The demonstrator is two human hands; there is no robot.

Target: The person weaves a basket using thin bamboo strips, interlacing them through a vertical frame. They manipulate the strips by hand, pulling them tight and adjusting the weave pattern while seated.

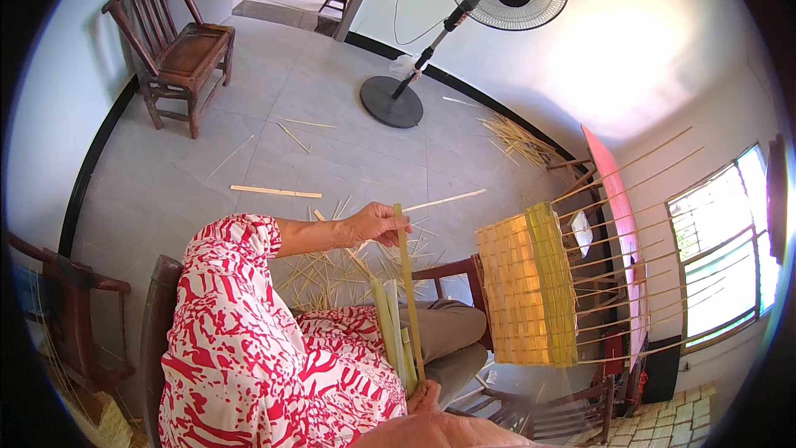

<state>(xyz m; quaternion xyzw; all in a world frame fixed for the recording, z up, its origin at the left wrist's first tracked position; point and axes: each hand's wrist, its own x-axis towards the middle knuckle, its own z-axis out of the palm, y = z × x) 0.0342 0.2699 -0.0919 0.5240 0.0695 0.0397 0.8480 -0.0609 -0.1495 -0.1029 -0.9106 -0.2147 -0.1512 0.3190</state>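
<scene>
A narrow yellow-green strip (407,286), apparently bamboo, runs between my two hands. My left hand (380,224) pinches its upper end, with the arm stretched out. Low in the view, my right hand (425,396) grips the other end close to my lap. Several wider pale green strips (388,317) lie on my lap beside it. Beyond my knees is a woven bamboo basket (511,289) with a greener woven band (550,286). Long thin stakes (628,280) stick out from its edge. Part of a reddish wooden frame (444,269) shows next to the basket.
Bamboo scraps (323,274) litter the floor, with another pile (516,140) by the wall. A wooden chair (186,56) and a pedestal fan (392,101) stand farther off. A pink board (612,199) is behind the stakes. Another slatted wooden seat (559,410) is at lower right.
</scene>
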